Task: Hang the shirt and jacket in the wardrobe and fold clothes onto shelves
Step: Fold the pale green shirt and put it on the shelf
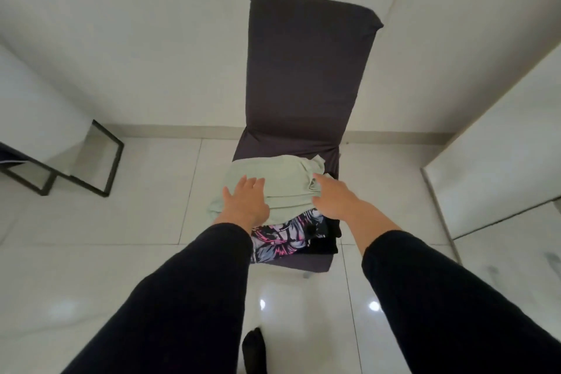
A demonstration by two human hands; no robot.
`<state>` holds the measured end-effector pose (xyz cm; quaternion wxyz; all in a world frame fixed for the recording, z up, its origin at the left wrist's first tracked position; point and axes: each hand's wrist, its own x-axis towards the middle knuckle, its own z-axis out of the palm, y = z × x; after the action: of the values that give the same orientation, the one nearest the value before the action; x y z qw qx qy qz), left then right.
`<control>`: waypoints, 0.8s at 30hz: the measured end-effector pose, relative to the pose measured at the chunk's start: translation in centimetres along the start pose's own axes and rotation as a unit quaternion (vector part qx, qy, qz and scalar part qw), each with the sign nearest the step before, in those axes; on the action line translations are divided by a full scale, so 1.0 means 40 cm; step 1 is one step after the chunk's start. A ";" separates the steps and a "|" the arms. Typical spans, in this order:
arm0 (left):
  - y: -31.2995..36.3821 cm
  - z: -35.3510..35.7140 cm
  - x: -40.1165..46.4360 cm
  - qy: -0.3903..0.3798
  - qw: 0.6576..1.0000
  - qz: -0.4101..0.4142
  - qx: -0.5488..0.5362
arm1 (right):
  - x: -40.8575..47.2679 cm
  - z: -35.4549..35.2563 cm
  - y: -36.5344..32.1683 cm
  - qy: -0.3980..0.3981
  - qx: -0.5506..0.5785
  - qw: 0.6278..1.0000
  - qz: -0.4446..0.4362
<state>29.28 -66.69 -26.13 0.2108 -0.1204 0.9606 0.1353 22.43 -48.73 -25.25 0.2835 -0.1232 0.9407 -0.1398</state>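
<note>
A pale green garment (282,179) lies on top of a pile on the seat of a dark-covered chair (306,70). Under it show a pink, white and black floral garment (282,237) and black clothing (326,240). My left hand (246,202) lies flat on the green garment's left side, fingers spread. My right hand (334,199) reaches onto its right side; its fingertips are hidden in the folds, so its hold is unclear. Both arms wear dark sleeves.
The chair stands against a white wall on glossy white floor tiles. A black metal frame (91,161) of some furniture is at the left. A white wardrobe panel (501,146) rises at the right. A dark foot (253,349) shows at the bottom.
</note>
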 end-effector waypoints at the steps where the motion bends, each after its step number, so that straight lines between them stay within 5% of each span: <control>1: -0.031 0.018 0.012 -0.012 1.000 -0.007 -0.010 | 0.018 0.028 -0.012 -0.016 0.001 1.000 -0.001; 12: -0.181 0.292 0.160 -0.114 0.988 -0.041 -0.096 | 0.232 0.318 -0.016 -0.096 -0.029 0.995 -0.021; 24: -0.166 0.471 0.323 0.013 0.998 -0.040 -0.046 | 0.404 0.491 0.020 0.016 -0.146 0.987 -0.070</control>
<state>26.80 -69.29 -49.64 0.1978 -0.1704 0.9504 0.1692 20.38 -56.80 -49.29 0.2374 -0.2268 0.9443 -0.0225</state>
